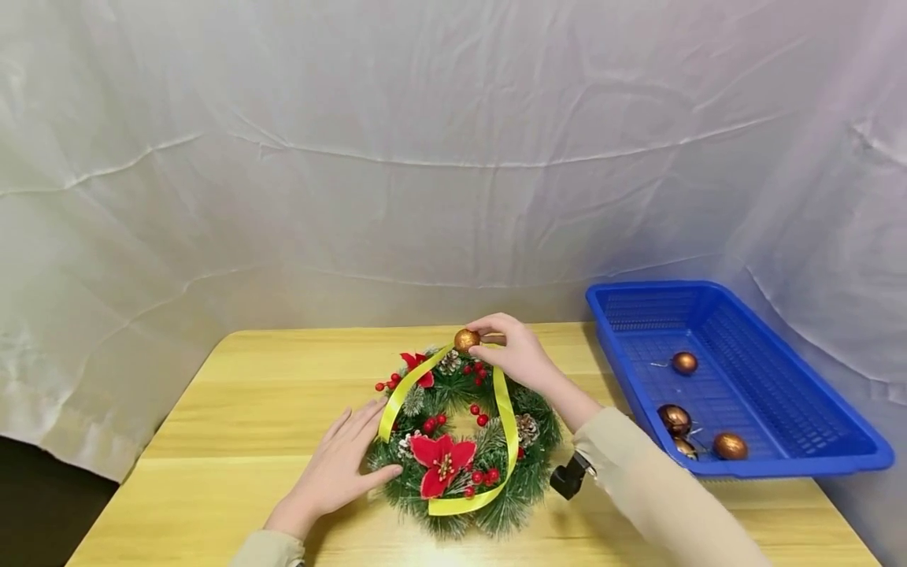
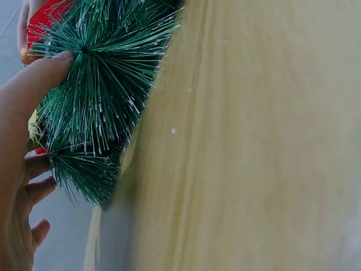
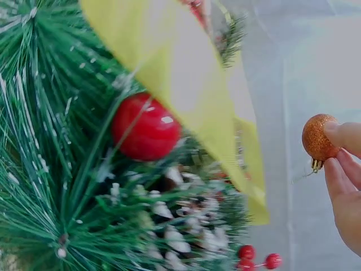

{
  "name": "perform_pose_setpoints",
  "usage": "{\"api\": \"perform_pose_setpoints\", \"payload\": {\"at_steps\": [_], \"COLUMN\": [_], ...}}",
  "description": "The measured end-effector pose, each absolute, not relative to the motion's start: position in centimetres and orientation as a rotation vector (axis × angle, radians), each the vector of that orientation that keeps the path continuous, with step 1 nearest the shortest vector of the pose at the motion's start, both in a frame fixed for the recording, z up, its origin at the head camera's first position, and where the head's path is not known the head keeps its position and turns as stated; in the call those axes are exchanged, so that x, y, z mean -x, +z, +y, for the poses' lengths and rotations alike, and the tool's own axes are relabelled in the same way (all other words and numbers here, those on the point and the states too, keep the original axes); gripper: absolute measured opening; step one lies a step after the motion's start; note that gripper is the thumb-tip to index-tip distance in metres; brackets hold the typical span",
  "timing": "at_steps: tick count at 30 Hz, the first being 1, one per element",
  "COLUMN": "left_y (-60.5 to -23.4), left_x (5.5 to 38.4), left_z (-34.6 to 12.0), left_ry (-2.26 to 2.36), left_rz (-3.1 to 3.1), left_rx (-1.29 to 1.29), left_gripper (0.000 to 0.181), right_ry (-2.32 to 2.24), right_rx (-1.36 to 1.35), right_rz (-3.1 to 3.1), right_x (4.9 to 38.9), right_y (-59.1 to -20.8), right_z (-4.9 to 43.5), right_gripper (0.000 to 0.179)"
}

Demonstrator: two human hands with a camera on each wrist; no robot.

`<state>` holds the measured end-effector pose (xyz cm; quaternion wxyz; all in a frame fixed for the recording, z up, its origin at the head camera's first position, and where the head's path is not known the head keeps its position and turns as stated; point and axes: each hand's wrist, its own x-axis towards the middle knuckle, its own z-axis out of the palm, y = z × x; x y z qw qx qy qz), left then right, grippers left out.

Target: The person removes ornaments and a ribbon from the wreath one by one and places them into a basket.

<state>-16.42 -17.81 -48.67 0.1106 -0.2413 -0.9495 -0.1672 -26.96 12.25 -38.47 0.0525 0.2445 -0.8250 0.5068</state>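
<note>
A green Christmas wreath [image 1: 496, 516] lies on the table, decorated with red poinsettia flowers [image 1: 442, 465], red berries [image 3: 146, 127], frosted pine cones [image 1: 527, 428] and a yellow ribbon [image 1: 507, 417]. My right hand [image 1: 520, 356] pinches a copper glitter bauble [image 1: 467, 340] between thumb and fingers over the wreath's far side. In the right wrist view, that bauble's small gold cap and thin hanging loop point downward. My left hand [image 1: 340, 465] rests against the wreath's left edge, fingers extended; its thumb [image 2: 53, 68] touches the green needles in the left wrist view.
A blue plastic basket [image 1: 786, 471] stands at the table's right side, with several copper and brown baubles [image 1: 730, 446] inside. Pale draped cloth [image 1: 425, 220] hangs behind the wooden table [image 1: 234, 409]. A black wrist device [image 1: 569, 476] sits at the right sleeve.
</note>
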Motion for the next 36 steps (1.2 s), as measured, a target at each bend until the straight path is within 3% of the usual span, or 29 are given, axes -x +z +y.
{"api": "perform_pose_setpoints", "payload": {"at_steps": [11, 18, 36], "left_y": [-49.1, -49.2, -49.3], "left_x": [16.8, 17.1, 17.3], "left_z": [-17.8, -18.0, -18.3], "left_ry": [-0.499, -0.507, -0.526], "left_rz": [-2.759, -2.744, -2.719], "left_rx": [0.723, 0.732, 0.736], "left_gripper": [0.092, 0.091, 0.092], "right_ry": [1.642, 1.570, 1.246], "right_rx": [-0.817, -0.827, -0.408], "right_rz": [-2.309, -2.314, -2.611], "right_x": [24.7, 23.2, 18.5], "right_y": [-35.6, -35.8, -37.4], "right_z": [16.4, 20.3, 31.9], "right_gripper": [0.033, 0.033, 0.035]}}
